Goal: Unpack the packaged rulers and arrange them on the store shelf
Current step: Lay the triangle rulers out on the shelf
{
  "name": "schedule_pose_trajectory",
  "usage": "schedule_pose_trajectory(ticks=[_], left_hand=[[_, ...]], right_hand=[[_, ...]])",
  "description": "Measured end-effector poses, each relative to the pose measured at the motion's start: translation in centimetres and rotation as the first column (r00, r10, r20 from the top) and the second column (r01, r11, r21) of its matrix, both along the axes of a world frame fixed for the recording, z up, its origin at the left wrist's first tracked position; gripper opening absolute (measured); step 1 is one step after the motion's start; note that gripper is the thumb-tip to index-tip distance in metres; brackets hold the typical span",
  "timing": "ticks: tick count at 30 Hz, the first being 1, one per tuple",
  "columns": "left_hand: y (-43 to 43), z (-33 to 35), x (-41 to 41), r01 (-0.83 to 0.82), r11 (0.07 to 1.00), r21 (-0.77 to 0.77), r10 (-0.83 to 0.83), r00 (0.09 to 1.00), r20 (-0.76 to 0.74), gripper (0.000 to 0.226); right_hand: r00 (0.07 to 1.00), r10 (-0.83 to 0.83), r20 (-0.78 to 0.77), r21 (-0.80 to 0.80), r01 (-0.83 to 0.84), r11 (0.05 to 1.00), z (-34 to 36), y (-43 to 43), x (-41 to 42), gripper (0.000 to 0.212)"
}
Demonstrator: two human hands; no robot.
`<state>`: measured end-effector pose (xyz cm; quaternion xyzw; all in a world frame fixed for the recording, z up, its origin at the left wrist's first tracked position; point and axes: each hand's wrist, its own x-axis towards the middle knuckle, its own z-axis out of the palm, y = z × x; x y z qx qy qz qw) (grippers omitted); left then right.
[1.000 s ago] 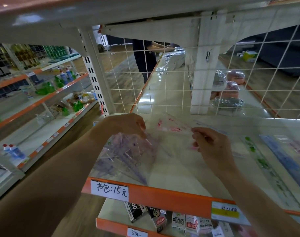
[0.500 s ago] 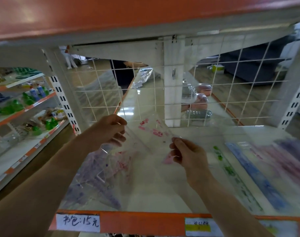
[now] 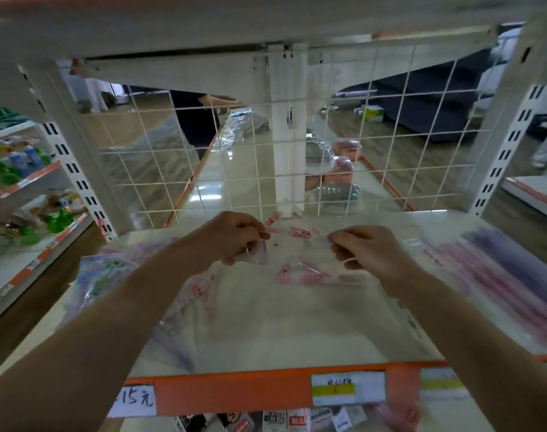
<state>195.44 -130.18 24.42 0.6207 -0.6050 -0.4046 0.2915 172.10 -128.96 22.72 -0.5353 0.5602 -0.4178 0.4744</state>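
Left hand (image 3: 235,240) and right hand (image 3: 370,252), fingers curled, each pinch one end of the clear ruler packet (image 3: 298,244), long axis left to right over mid-shelf (image 3: 281,325). Bare room below it. Blurred rulers (image 3: 499,275) line the right edge, and the wire mesh (image 3: 235,169) stands close behind.

Single head view, wide-angle. Looks forward and down onto shelf (image 3: 235,391), close over left hand (image 3: 235,240) and right hand (image 3: 370,249). Faces grid (image 3: 222,181) at back, aisle beyond.

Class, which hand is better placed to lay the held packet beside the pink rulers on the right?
Likely the right hand: it pinches the packet nearest those rulers; the left hand is farther.
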Motion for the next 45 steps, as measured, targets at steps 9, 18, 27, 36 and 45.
schedule_pose_trajectory(ticks=[9, 18, 27, 36, 45], left_hand=[[0.4, -1.6, -2.8, 0.05, 0.977, 0.209, -0.081, 0.987, 0.14, 0.027], [0.5, -1.8, -2.2, 0.015, 0.986, 0.167, -0.075, 0.93, 0.359, 0.016], [1.3, -1.8, -3.0, 0.038, 0.985, 0.169, -0.092, 0.94, 0.328, 0.017], [1.2, 0.6, -1.9, -0.101, 0.99, -0.097, 0.091, 0.991, -0.103, 0.022], [1.3, 2.2, -1.8, -0.139, 0.989, -0.044, 0.112, 0.915, -0.387, 0.016]], right_hand=[[0.824, 0.081, -0.561, -0.218, -0.241, 0.946, -1.3, 0.1, -1.1, 0.018], [0.485, 0.075, -0.872, -0.126, -0.369, 0.921, -1.6, 0.4, -0.6, 0.023], [0.434, 0.159, -0.887, -0.05, -0.431, 0.901, -1.6, 0.3, 1.5, 0.032], [0.958, 0.221, -0.185, -0.052, -0.234, 0.971, 1.4, 0.0, 0.5, 0.033], [0.871, 0.138, -0.471, -0.281, -0.297, 0.913, 1.4, -0.1, 0.8, 0.016]])
